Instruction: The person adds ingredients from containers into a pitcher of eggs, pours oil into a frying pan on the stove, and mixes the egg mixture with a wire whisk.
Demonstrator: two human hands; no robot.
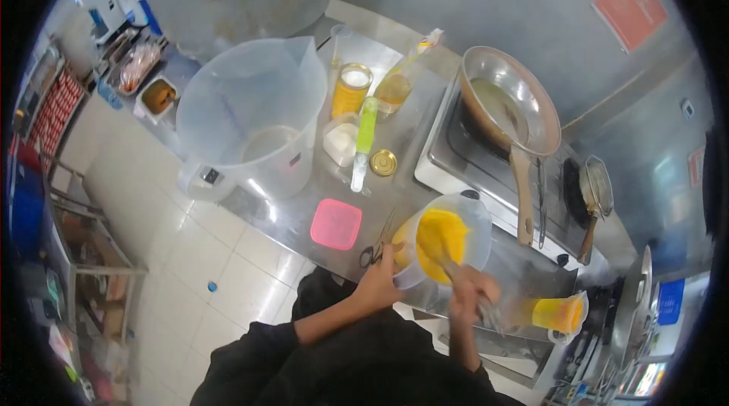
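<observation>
My left hand [378,284] is closed round the handle of a translucent plastic jug [480,233], which is tilted towards me. Inside it lies a thick yellow mixture [453,225]. My right hand [472,291], a little blurred, grips a metal whisk [446,263] whose head is down in the mixture. Scissors [372,254] lie just left of the jug. Beside them is a pink plastic lid [336,224]. To the right stands a smaller measuring jug [558,315] with yellow-orange liquid.
A large clear jug [254,118], yellow tin [351,91], tub of white powder [342,140], green-handled tool [366,133], gold lid [383,163] and bag-topped container [395,91] stand on the steel counter. A frying pan [524,95] sits on the stove [448,155], its handle pointing towards me.
</observation>
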